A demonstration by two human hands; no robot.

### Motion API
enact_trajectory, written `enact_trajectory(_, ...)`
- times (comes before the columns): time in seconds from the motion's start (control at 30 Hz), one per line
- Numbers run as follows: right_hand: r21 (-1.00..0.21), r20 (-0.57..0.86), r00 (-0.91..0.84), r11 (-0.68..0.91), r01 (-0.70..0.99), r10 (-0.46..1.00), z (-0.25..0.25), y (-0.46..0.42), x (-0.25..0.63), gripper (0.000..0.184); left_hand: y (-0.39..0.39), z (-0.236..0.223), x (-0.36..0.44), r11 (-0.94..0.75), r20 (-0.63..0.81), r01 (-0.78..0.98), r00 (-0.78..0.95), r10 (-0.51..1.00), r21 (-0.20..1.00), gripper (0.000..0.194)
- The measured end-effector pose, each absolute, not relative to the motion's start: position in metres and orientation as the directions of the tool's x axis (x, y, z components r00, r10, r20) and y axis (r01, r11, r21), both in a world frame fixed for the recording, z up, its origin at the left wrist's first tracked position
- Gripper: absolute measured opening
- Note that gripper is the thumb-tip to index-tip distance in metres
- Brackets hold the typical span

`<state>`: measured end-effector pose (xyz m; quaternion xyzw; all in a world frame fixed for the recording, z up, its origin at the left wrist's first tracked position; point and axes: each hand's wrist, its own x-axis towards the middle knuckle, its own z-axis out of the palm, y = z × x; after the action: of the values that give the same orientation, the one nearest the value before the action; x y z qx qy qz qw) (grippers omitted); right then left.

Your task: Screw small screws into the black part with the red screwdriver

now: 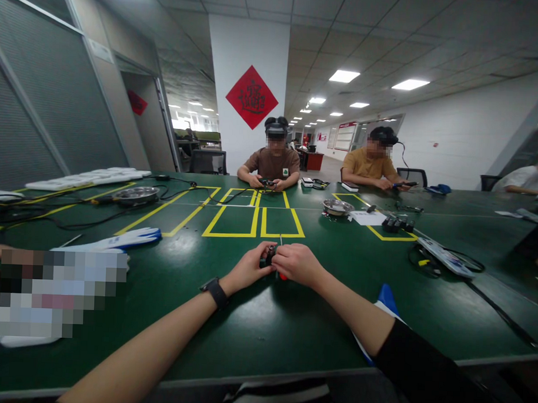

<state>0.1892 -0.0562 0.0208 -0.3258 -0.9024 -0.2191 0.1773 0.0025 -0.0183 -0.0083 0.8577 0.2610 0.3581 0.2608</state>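
Observation:
Both my hands meet over the green table (265,319) just in front of me. My left hand (248,267) is closed round a small black part (267,257), pinched between thumb and fingers. My right hand (295,263) is closed on a screwdriver (281,266); its thin shaft sticks up above the fingers and its red handle end shows below them. The screwdriver touches the black part. A dark watch sits on my left wrist.
Yellow tape rectangles (253,220) mark the table beyond my hands. White-and-blue gloves (117,241) lie left, a metal bowl (337,207) and black parts (398,224) right, another bowl (134,195) with cables far left. Two people sit opposite (274,163), (371,164).

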Motion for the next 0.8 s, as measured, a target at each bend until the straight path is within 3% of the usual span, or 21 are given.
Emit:
enact_trajectory(0.23, 0.231, 0.456, -0.712, 0.701, 0.675, 0.535, 0.0233, -0.0579, 0.1895, 0.015, -0.0178, -0.0080, 0.0026, -0.739, 0.497, 0.218, 0.616, 0.611, 0.638, 0.046)
enact_trajectory(0.43, 0.141, 0.488, -0.639, 0.669, 0.730, 0.594, 0.0189, -0.0576, 0.1893, 0.013, -0.0152, -0.0116, 0.0033, -0.754, 0.480, 0.312, 0.617, 0.624, 0.579, 0.023)
enact_trajectory(0.57, 0.082, 0.493, -0.619, 0.676, 0.732, 0.611, 0.0196, -0.0580, 0.1900, 0.009, -0.0165, -0.0105, 0.0031, -0.753, 0.468, 0.285, 0.639, 0.610, 0.593, 0.023)
enact_trajectory(0.7, -0.052, 0.520, -0.564, 0.683, 0.729, 0.642, 0.0203, -0.0586, 0.1914, 0.013, -0.0184, -0.0085, 0.0027, -0.739, 0.446, 0.269, 0.654, 0.611, 0.617, 0.023)
enact_trajectory(0.8, -0.212, 0.570, -0.418, 0.618, 0.757, 0.708, 0.0200, -0.0569, 0.1944, 0.016, -0.0177, -0.0095, 0.0028, -0.737, 0.454, 0.276, 0.640, 0.620, 0.617, 0.028)
